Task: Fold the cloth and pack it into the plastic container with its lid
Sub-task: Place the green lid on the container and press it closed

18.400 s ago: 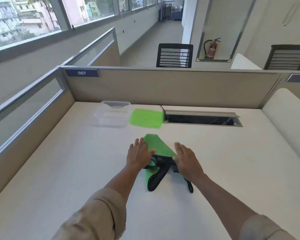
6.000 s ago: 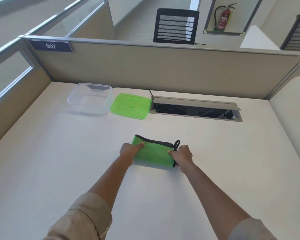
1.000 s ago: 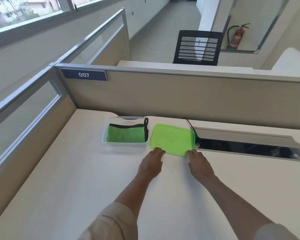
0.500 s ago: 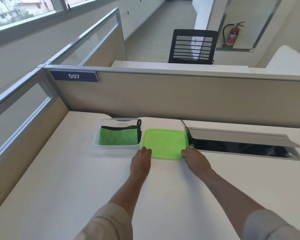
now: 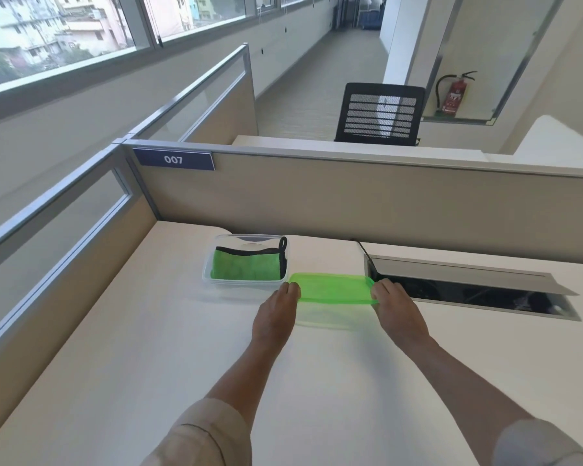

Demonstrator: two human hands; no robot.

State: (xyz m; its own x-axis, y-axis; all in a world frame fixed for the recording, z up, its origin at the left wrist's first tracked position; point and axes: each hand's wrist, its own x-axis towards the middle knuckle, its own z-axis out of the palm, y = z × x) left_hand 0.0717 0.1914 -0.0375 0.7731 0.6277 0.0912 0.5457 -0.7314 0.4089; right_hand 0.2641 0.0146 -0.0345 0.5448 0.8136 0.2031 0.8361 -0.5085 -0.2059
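White surface (image 5: 122, 348) in a cubicle. Tan wall (image 5: 350, 200) at the back, with a blue sign (image 5: 174, 160) reading 007 at its top left. Open cable box (image 5: 468, 287) sunk into the surface on the right, flap tipped up. Black chair (image 5: 379, 113) past the wall. Red fire extinguisher (image 5: 453, 95) in a wall nook, far right. Big windows (image 5: 64, 28) on the left, buildings outside.
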